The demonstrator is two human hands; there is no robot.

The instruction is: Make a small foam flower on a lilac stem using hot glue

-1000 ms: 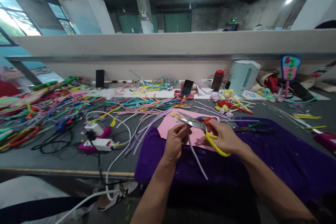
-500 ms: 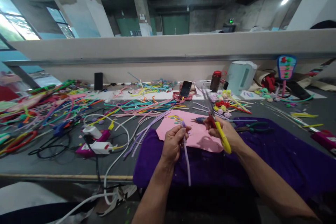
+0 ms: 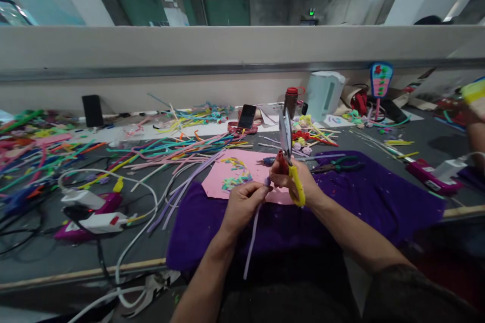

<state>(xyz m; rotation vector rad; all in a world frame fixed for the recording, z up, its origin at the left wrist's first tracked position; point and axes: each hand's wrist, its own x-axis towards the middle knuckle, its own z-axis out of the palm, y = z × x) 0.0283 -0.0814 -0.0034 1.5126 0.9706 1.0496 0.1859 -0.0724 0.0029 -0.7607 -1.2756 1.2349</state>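
Observation:
My left hand (image 3: 242, 204) pinches the upper end of a lilac pipe cleaner (image 3: 250, 242), which hangs down toward me over the purple cloth (image 3: 379, 197). My right hand (image 3: 295, 181) grips yellow-handled scissors (image 3: 288, 154), blades closed and pointing straight up, and its fingertips touch the pipe cleaner's top next to my left fingers. Just behind both hands lies a pink sheet (image 3: 223, 179) with small coloured scraps on it.
Many coloured pipe cleaners (image 3: 162, 149) are strewn across the grey table. Glue guns and white cables (image 3: 94, 209) lie at left; green-handled pliers (image 3: 341, 165), a phone (image 3: 247, 116), a brown bottle (image 3: 291, 101) and a white kettle (image 3: 324, 96) sit behind. Another person's arm (image 3: 475, 131) shows at far right.
The scissors swung from lying flat over the pink sheet to pointing upright. My hands came together at the pipe cleaner's top. The view shifted left, so everything sits further right and lower.

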